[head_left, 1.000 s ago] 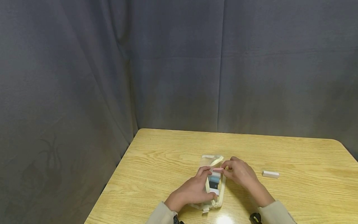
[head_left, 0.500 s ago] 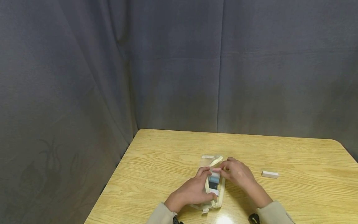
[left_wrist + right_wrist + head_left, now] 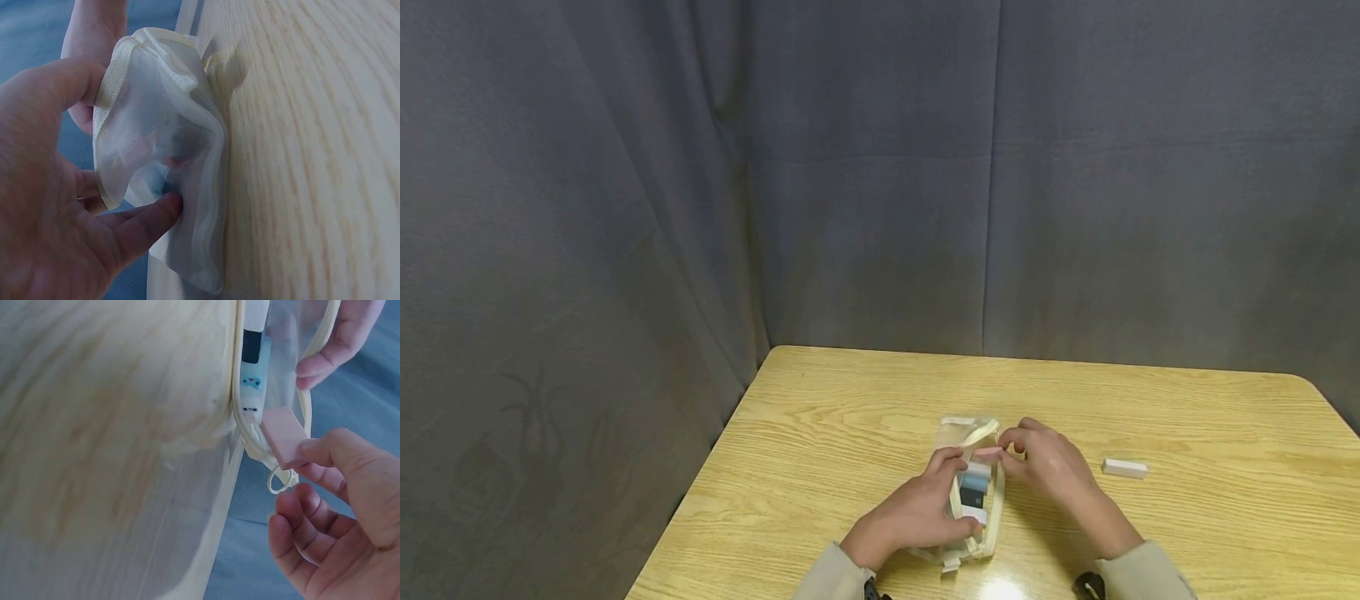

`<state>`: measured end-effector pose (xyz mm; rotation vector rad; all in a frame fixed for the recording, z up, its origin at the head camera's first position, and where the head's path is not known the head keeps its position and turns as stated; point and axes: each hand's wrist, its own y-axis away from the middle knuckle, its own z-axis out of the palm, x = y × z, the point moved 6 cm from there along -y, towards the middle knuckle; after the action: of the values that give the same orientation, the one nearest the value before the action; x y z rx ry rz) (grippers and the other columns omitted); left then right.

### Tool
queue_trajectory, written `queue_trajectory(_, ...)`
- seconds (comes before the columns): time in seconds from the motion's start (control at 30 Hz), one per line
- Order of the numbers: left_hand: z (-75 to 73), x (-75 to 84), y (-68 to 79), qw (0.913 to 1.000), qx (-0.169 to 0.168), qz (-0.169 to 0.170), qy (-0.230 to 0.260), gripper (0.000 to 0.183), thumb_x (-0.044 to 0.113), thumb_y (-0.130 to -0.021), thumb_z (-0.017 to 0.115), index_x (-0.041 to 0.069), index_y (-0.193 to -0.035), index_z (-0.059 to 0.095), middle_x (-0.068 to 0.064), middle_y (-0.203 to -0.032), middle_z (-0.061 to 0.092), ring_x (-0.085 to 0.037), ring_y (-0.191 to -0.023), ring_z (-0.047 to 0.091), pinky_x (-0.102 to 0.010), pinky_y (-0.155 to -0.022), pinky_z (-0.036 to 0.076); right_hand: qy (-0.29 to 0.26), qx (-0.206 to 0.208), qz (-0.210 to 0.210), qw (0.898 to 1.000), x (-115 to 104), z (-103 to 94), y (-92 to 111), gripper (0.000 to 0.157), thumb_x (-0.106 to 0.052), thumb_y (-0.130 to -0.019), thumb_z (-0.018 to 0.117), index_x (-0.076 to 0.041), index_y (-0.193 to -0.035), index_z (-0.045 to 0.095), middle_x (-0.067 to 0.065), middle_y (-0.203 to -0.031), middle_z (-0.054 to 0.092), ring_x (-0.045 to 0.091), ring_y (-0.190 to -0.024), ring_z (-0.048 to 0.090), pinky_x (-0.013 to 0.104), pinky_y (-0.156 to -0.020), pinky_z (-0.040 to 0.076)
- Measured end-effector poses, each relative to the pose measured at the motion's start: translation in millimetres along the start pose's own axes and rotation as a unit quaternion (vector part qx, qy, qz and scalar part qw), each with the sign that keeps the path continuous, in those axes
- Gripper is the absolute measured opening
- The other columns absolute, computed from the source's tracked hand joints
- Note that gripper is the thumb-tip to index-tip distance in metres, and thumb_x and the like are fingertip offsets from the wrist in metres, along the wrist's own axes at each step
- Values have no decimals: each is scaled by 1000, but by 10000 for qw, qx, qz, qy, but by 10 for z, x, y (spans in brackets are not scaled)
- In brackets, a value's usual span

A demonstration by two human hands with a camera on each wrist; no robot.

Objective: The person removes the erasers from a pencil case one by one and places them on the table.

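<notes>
A translucent mesh pouch [image 3: 194, 231] with a cream zipper edge lies unzipped on the wooden table, in the middle of the head view. My left hand [image 3: 917, 508] grips its left side, thumb and fingers at the rim, spreading the mouth. Thumb and index finger of my right hand [image 3: 1051, 467] pinch a pink eraser [image 3: 285, 437] at one end. The eraser is tilted over the far end of the pouch opening. Inside, in a row, sit a blue eraser [image 3: 976, 482], a black-sleeved eraser [image 3: 972, 497] and white ones, partly hidden by the left hand.
A white eraser-like block [image 3: 1124, 467] lies alone on the table to the right of the right hand. A small cord loop [image 3: 278, 481] hangs at the pouch's zipper end. Behind the table [image 3: 850, 383] hangs a dark grey curtain [image 3: 872, 208].
The right hand has drawn back slightly to the right with the pink eraser, which has tilted and come up from the row. The left hand stays at the pouch.
</notes>
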<state>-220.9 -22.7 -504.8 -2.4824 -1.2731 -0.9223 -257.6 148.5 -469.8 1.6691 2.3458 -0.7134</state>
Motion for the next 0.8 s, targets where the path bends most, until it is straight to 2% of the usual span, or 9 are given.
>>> queue_trajectory(0.2,3,7,1,10000,42,17,-70,78,50,-82,61,13,-143,30,12,-152,9,0,-69,53,-18,-58,45,-23,110,-157,9998,20,-77,23,11,-33,-80,72,-24,-86,71,-5,-78,56,5,-57,43,22,-47,36)
queue_trajectory(0.33,13,3,-5,10000,77,27,-47,77,49,-81,61,14,-143,30,11,-152,10,0,-69,53,-18,-58,45,-59,167,-282,9994,21,-121,45,8,-28,-80,73,-22,-86,72,-4,-76,56,6,-58,43,22,-48,35)
queue_trajectory(0.57,16,17,-4,9999,103,-42,-14,75,49,-83,60,14,-142,31,10,-152,10,0,-68,53,-19,-56,45,-253,184,-103,9995,84,-195,84,5,-23,-79,73,-23,-83,71,-8,-71,51,5,-59,43,22,-49,35)
queue_trajectory(0.8,15,40,8,9996,184,-205,-43,77,47,-82,62,13,-143,30,11,-152,8,-2,-64,52,-20,-53,44,-328,278,-205,9989,156,-275,143,7,-20,-78,72,-24,-83,71,-8,-72,52,5,-58,42,20,-48,35)
